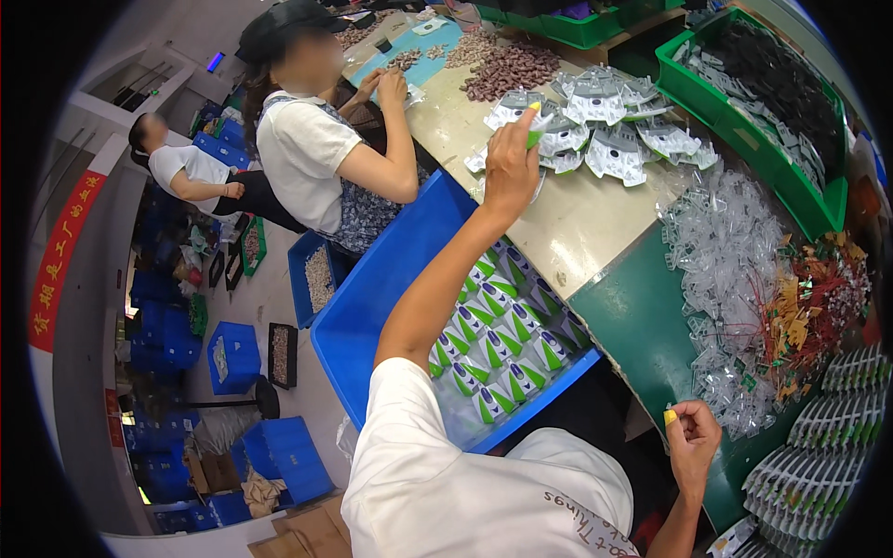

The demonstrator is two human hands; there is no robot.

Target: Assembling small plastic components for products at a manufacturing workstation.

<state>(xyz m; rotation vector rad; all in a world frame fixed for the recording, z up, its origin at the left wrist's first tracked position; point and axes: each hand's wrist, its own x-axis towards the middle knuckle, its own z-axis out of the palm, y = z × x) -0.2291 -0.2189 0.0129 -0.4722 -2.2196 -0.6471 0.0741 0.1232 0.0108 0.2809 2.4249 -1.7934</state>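
Observation:
My left hand [510,175], yellow tape on a fingertip, is closed on a white-and-green plastic shell [535,138] at the left edge of a pile of similar shells [614,153]. The hand hides most of the shell. My right hand [694,445], also with a yellow-wrapped fingertip, is held in a pinch over the green mat [619,302] near the table edge. Whatever its fingers hold, if anything, is too small to make out. Beside it lies a heap of clear plastic pieces [726,279].
Below my left arm, a blue bin [372,321] holds rows of white-and-green shells. Red wires with orange pieces [814,307] and stacked shells [809,474] lie at right. A green crate [744,139] holds black and grey parts. A co-worker [321,149] works at the table's far left.

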